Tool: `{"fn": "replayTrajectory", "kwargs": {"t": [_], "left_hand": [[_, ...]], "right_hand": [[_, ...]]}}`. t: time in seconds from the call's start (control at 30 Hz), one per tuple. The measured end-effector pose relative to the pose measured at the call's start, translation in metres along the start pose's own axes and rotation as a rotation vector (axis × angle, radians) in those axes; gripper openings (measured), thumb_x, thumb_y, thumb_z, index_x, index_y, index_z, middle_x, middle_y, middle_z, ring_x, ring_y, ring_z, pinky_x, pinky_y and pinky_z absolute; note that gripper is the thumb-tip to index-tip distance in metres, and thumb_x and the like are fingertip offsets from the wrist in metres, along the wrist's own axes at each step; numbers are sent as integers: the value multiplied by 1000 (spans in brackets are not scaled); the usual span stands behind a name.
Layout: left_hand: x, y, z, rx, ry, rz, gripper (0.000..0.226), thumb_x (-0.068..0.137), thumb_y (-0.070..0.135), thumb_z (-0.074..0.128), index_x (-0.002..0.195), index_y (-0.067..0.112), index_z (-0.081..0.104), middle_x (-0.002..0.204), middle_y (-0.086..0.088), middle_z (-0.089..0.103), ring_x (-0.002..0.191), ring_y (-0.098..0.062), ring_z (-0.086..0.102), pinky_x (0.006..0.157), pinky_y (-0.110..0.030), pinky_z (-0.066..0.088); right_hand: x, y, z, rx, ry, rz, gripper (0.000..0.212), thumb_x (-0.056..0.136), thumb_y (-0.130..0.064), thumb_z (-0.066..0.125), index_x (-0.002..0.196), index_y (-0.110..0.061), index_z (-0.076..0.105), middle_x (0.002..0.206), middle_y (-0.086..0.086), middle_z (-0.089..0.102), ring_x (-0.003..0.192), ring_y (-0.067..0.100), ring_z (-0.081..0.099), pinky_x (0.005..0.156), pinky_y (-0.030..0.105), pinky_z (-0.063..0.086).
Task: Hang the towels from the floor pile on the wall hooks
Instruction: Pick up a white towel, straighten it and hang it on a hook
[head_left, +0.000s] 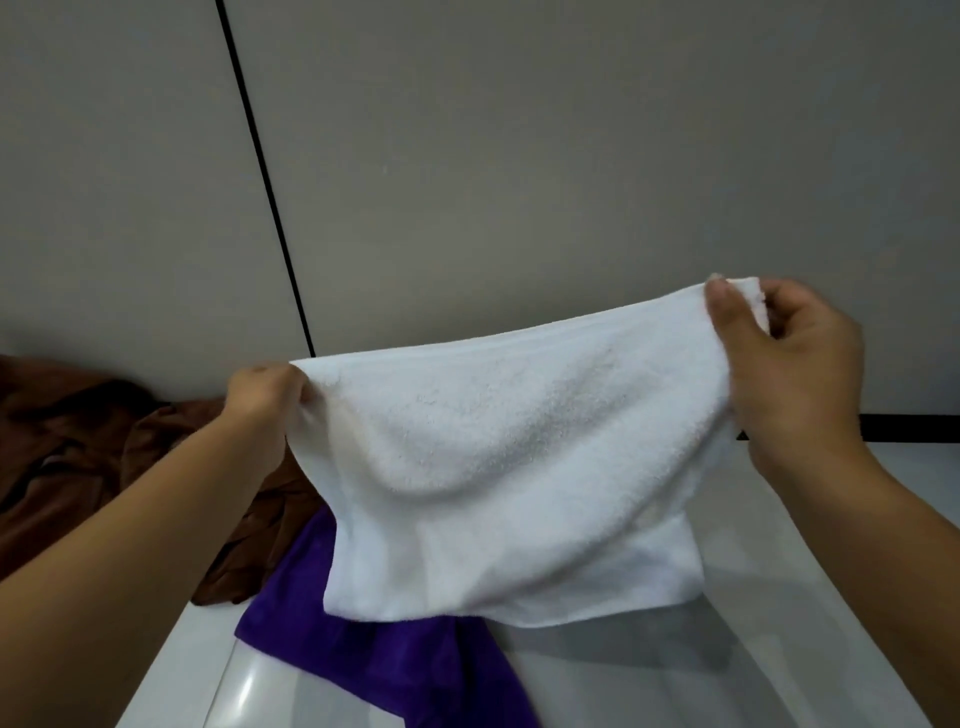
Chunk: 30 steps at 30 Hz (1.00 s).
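Head view looks down at a white towel (498, 478) stretched out in the air between both hands, lifted off the floor (701, 670) and held in front of the grey wall (519, 156). The left hand (265, 400) pinches the towel's upper left corner with curled fingers; the right hand (789, 358) grips the upper right corner, held somewhat higher, with the thumb over the hem. The cloth sags in the middle and its lower edge hangs free.

Beneath it, a purple towel (374, 654) lies spread on the glossy floor, and a crumpled brown towel (78, 447) sits heaped against the wall to the left, the two overlapping. No wall hooks show in this view, so whether any towel has been hung cannot be told. Judging from what is visible, the white towel is picked up but not yet hung, and at least the purple and brown ones remain to be lifted from the pile.
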<state>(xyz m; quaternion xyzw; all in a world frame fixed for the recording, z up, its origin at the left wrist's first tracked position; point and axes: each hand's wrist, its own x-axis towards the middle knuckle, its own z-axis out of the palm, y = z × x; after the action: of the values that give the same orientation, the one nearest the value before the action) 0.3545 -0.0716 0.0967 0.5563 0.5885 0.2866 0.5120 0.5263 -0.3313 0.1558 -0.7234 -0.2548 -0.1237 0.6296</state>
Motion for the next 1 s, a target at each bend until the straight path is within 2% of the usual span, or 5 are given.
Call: {"fn": "replayTrajectory", "kwargs": {"t": [0.17, 0.43, 0.57, 0.77, 1.0], "left_hand": [[-17, -11, 17, 299, -324, 147, 17, 86, -2, 56, 70, 5, 54, 78, -14, 48, 66, -22, 42, 56, -26, 29], [-88, 32, 48, 138, -910, 472, 40, 77, 43, 70, 112, 27, 64, 113, 14, 66, 108, 1, 59, 93, -18, 43], [-117, 43, 52, 2, -993, 574, 26, 91, 23, 56, 114, 14, 64, 113, 5, 68, 103, 0, 61, 85, -8, 46], [-131, 47, 55, -25, -968, 585, 17, 91, 21, 55, 96, 8, 63, 98, -12, 66, 91, -19, 63, 91, -36, 50], [-133, 50, 51, 34, -1006, 551, 20, 84, 30, 64, 75, 14, 55, 73, -8, 54, 66, -18, 51, 55, -23, 40]], "right_hand": [[-7, -18, 10, 89, -203, -32, 15, 85, -25, 67, 70, -27, 62, 58, -21, 62, 57, -6, 54, 55, 11, 44], [-15, -21, 15, 136, -429, -20, 11, 86, -21, 63, 80, -30, 66, 67, -26, 66, 66, -10, 60, 54, 7, 43], [-15, -22, 11, 123, -543, 3, 12, 89, -24, 58, 86, -31, 67, 74, -25, 68, 75, -8, 63, 59, 7, 47], [-14, -25, 9, 130, -594, 21, 15, 92, -27, 53, 95, -31, 67, 85, -16, 68, 88, -1, 64, 78, 22, 52], [-21, -25, 14, 203, -619, 47, 15, 94, -15, 51, 93, -27, 58, 57, -11, 57, 53, -2, 54, 49, 13, 45]]}}
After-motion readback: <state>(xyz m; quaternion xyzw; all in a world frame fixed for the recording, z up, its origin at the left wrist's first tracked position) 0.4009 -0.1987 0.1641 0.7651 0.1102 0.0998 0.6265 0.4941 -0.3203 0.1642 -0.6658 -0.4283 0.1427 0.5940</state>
